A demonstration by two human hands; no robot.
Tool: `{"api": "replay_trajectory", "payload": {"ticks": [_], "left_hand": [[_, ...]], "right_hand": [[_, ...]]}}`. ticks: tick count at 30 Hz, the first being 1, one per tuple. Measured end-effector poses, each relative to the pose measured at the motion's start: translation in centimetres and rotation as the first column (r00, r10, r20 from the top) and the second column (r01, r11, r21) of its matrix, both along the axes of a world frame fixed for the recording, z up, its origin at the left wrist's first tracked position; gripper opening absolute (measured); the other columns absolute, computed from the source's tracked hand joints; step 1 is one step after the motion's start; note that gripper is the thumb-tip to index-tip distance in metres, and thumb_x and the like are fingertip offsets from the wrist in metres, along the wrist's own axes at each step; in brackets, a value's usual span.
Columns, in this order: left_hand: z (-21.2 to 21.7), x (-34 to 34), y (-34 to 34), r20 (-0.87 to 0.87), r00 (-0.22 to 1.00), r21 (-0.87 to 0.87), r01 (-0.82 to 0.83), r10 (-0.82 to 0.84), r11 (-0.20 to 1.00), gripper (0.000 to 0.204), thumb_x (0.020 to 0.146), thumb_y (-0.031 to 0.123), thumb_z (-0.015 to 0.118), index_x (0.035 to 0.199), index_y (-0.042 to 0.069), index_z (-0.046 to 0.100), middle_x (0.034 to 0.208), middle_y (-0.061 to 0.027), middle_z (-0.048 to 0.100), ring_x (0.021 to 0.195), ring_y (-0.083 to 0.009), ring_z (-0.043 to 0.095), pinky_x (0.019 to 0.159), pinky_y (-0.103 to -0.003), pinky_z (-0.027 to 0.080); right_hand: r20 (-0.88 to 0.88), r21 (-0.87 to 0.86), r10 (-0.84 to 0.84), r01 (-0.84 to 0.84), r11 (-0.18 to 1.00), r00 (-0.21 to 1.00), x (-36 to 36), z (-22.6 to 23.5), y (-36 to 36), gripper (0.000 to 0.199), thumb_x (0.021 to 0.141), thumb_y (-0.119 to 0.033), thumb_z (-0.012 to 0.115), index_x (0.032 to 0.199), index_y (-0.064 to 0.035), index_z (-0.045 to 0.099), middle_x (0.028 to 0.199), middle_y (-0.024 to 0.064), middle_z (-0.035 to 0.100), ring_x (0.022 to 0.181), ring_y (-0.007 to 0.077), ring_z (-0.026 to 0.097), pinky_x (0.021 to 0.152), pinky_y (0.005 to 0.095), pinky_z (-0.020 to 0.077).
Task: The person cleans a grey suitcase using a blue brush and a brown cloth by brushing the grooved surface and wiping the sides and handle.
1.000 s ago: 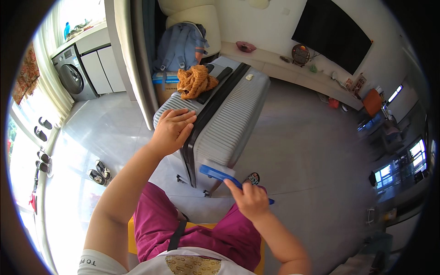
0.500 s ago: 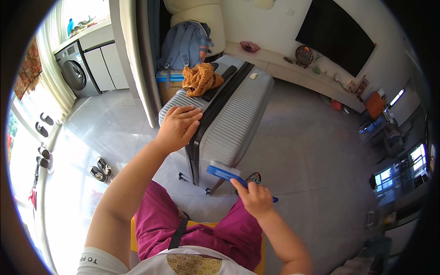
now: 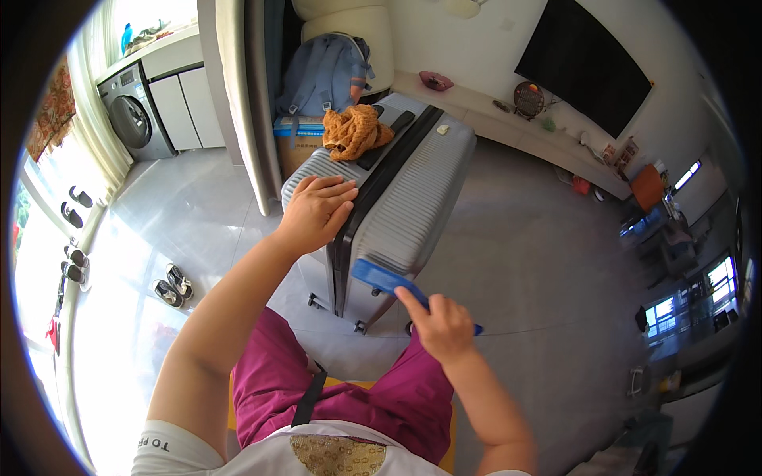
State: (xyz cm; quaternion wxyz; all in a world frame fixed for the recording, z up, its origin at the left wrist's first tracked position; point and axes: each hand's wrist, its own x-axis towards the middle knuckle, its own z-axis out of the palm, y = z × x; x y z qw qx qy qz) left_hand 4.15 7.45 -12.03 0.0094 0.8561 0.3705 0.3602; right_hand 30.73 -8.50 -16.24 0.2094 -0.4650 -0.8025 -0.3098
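Observation:
A grey ribbed suitcase (image 3: 414, 190) stands upright on its wheels in front of me, a black band running along its middle. My left hand (image 3: 319, 213) rests flat on its near top edge, left of the band, fingers stretched out. Gripped by its handle in my right hand (image 3: 443, 327) is a blue scrubbing brush (image 3: 379, 275). The brush head, slightly blurred, lies at the suitcase's near lower end; its bristles are hidden. On the far part of the suitcase sits a crumpled orange knitted cloth (image 3: 353, 132), beside the black carry handle (image 3: 387, 140).
Behind the suitcase a blue-grey backpack (image 3: 321, 75) leans on a cream chair (image 3: 369, 40). A low console (image 3: 496, 123) runs along the wall under a television (image 3: 583, 67). Dark shoes (image 3: 174, 285) lie on the floor at left, and a washing machine (image 3: 135, 115) stands farther back.
The brush head has shifted slightly up and left against the suitcase's near end; its pale bristles no longer show. My left hand stays on the suitcase. The view has tilted slightly.

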Motion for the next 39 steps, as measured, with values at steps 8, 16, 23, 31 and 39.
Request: {"api": "replay_trajectory", "payload": {"ticks": [8,16,23,31,39], "left_hand": [[0.0,0.3,-0.4,0.017,0.999,-0.014,-0.028,0.028,1.0,0.033,0.095,0.02,0.05,0.118,0.003,0.067,0.13,-0.008,0.063,0.126,-0.0281,0.052,0.109,-0.047,0.03],[-0.3,-0.1,0.2,0.002,0.999,-0.014,-0.042,0.042,0.999,0.033,0.096,0.024,0.05,0.116,0.007,0.069,0.129,-0.0053,0.064,0.128,-0.025,0.05,0.111,-0.047,0.029],[-0.6,0.5,-0.1,0.031,0.998,0.0,-0.057,0.057,0.998,0.032,0.097,0.023,0.05,0.116,0.005,0.069,0.128,-0.0065,0.064,0.128,-0.0252,0.05,0.11,-0.047,0.028],[0.2,0.5,-0.3,0.022,0.999,-0.045,-0.038,0.039,0.998,0.033,0.096,0.021,0.05,0.119,0.004,0.067,0.131,-0.0069,0.062,0.128,-0.0263,0.051,0.111,-0.048,0.028],[0.3,-0.1,-1.5,0.03,0.997,0.015,-0.078,0.077,0.997,0.032,0.093,0.023,0.052,0.115,0.008,0.069,0.127,-0.004,0.065,0.124,-0.0236,0.053,0.108,-0.046,0.03]], "right_hand": [[-0.105,-0.113,-0.049,0.037,0.993,0.993,1.2,3.3,-1.2,0.053,0.079,-0.008,0.064,0.128,-0.0292,0.064,0.07,0.0039,0.044,0.048,0.0188,0.052,0.042,0.0327,0.0472],[-0.168,-0.271,-0.159,0.11,0.956,0.973,-1.0,7.4,5.0,0.057,0.082,-0.005,0.06,0.134,-0.0284,0.058,0.071,0.0072,0.047,0.05,0.0264,0.056,0.047,0.0416,0.0496],[-0.303,-0.176,-0.247,0.2,0.964,0.92,1.0,1.3,-1.0,0.057,0.083,-0.004,0.061,0.134,-0.0292,0.058,0.069,0.0052,0.046,0.048,0.0239,0.054,0.041,0.0387,0.0458],[-0.373,-0.38,-0.197,0.044,0.924,0.907,1.6,7.5,5.2,0.039,0.092,-0.015,0.058,0.131,-0.0246,0.061,0.075,0.014,0.058,0.063,0.0352,0.06,0.058,0.0454,0.0506],[-0.051,-0.595,-0.2,0.131,0.793,0.979,0.3,13.0,4.4,0.044,0.091,-0.015,0.059,0.132,-0.0302,0.059,0.076,0.0135,0.06,0.066,0.0333,0.064,0.061,0.0461,0.0518]]}}
